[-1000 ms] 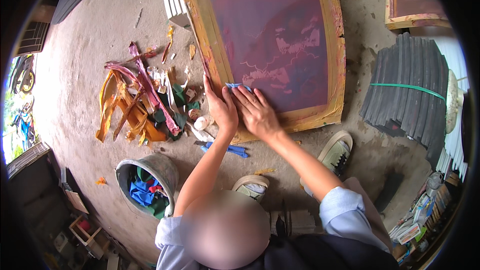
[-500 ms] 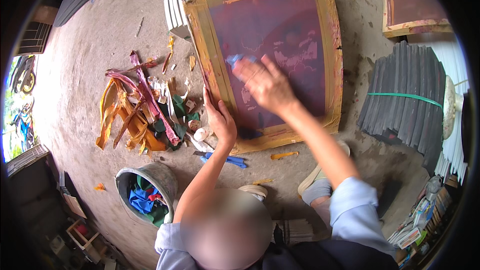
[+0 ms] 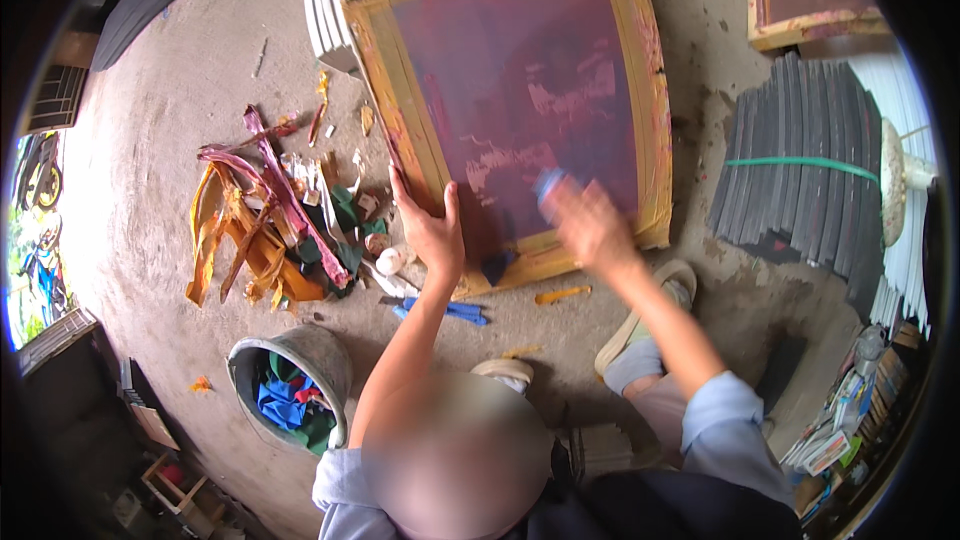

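A screen printing frame point(image 3: 657, 120) with a purple mesh and yellow-taped borders leans tilted in front of me. My left hand point(image 3: 432, 236) grips its lower left edge, thumb on the front and fingers along the side. My right hand point(image 3: 592, 228), blurred by motion, presses a small light-blue cloth point(image 3: 548, 183) against the lower right part of the mesh. Pale, worn patches show on the mesh around it. A dark blue scrap point(image 3: 497, 267) rests at the frame's bottom border.
Left of the frame lies a heap of peeled tape and scraps point(image 3: 262, 225). A bucket of coloured rags point(image 3: 335, 348) stands nearer me. A blue-handled cutter point(image 3: 455, 312) lies below the frame. White strapped boards point(image 3: 325, 0) stand behind it; a dark strapped stack point(image 3: 800, 210) is at right.
My right hand has swept the cloth down and to the right across the mesh. The left hand stays at the frame's edge, its thumb more upright. The whole view has shifted slightly.
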Tool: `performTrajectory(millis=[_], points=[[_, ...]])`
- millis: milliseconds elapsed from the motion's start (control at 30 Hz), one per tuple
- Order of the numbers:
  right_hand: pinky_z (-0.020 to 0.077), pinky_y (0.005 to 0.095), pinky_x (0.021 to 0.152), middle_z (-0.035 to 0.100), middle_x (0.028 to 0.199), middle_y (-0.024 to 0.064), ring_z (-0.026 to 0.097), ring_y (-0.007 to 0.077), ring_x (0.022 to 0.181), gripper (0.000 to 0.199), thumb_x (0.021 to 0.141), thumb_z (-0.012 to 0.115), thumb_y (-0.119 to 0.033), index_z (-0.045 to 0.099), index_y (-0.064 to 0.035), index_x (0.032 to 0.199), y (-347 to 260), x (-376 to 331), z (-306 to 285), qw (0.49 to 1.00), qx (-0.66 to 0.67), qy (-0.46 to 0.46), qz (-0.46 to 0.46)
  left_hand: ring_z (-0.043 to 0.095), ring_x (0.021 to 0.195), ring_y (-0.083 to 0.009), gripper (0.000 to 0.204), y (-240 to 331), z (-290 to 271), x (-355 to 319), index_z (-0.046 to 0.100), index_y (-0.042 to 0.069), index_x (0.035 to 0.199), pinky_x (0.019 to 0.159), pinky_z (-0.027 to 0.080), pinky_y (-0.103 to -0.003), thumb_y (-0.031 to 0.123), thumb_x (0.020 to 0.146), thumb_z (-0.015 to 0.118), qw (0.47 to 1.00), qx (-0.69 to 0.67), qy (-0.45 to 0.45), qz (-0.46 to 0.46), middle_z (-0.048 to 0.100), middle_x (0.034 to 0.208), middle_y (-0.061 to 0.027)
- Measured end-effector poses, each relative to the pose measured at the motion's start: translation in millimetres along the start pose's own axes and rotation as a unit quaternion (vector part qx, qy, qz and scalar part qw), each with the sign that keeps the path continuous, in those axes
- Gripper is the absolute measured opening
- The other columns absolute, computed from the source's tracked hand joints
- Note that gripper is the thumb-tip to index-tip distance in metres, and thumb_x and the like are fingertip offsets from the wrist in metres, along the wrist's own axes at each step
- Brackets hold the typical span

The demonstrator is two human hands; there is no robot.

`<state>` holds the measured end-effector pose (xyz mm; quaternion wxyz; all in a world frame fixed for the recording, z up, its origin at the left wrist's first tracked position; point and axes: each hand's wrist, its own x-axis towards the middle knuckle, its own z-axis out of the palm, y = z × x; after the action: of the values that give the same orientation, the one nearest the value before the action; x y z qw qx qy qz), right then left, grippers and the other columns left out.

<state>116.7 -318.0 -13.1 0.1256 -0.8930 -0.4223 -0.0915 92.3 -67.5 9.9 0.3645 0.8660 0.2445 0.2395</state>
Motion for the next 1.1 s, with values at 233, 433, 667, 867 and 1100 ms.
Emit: performTrajectory(millis=[233, 433, 667, 867, 1100], points=[[0.0117, 0.0486, 0.12, 0.023, 0.158, 0.0106, 0.018, 0.0274, 0.147, 0.058, 0.097, 0.047, -0.023, 0.028, -0.0077, 0.15, -66.2, 24.2, 34.4, 0.97, 0.11, 0.1, 0.191, 0.043, 0.131, -0.0394, 0.081, 7.7, 8.5, -3.1, 0.024, 0.002, 0.148, 0.105, 0.039, -0.043, 0.027, 0.086, 0.071, 1.0, 0.018, -0.008, -0.022, 0.041, 0.144, -0.0242], [0.0105, 0.0463, 0.121, 0.027, 0.156, 0.0065, 0.02, 0.0187, 0.146, 0.049, 0.099, 0.044, -0.013, 0.036, -0.0098, 0.146, 12.9, -28.4, -2.9, 0.978, 0.009, 0.066, 0.196, 0.043, 0.131, -0.041, 0.082, 8.6, 5.1, -1.3, 0.023, 0.0, 0.147, 0.105, 0.038, -0.043, 0.033, 0.087, 0.069, 0.999, 0.034, -0.002, -0.009, 0.04, 0.143, -0.0257], [0.014, 0.0494, 0.119, 0.028, 0.156, 0.0088, 0.023, 0.0242, 0.145, 0.053, 0.095, 0.053, -0.015, 0.038, -0.0096, 0.146, -94.2, -26.3, 33.0, 0.977, 0.131, 0.034, 0.162, 0.041, 0.132, -0.0414, 0.084, 8.1, 4.5, -2.6, 0.022, -0.002, 0.147, 0.107, 0.036, -0.044, 0.033, 0.087, 0.068, 0.998, 0.059, -0.012, -0.014, 0.038, 0.144, -0.0259], [0.0067, 0.0479, 0.12, 0.02, 0.158, 0.0112, 0.017, 0.0219, 0.147, 0.055, 0.1, 0.043, -0.019, 0.026, -0.008, 0.151, 12.8, -7.1, -4.9, 0.893, 0.006, 0.127, 0.432, 0.04, 0.132, -0.0421, 0.085, 12.7, 10.6, -5.0, 0.021, -0.003, 0.147, 0.108, 0.035, -0.045, 0.036, 0.087, 0.067, 0.996, 0.082, -0.02, -0.039, 0.037, 0.145, -0.0267], [0.0148, 0.0476, 0.12, 0.029, 0.155, 0.0107, 0.023, 0.0245, 0.145, 0.056, 0.096, 0.05, -0.019, 0.033, -0.0055, 0.148, -60.8, -58.4, 16.8, 0.974, 0.001, 0.036, 0.226, 0.038, 0.134, -0.0407, 0.086, 5.6, 4.5, -1.4, 0.02, -0.003, 0.148, 0.109, 0.034, -0.044, 0.035, 0.086, 0.068, 0.998, 0.058, -0.013, -0.008, 0.035, 0.146, -0.0258]])
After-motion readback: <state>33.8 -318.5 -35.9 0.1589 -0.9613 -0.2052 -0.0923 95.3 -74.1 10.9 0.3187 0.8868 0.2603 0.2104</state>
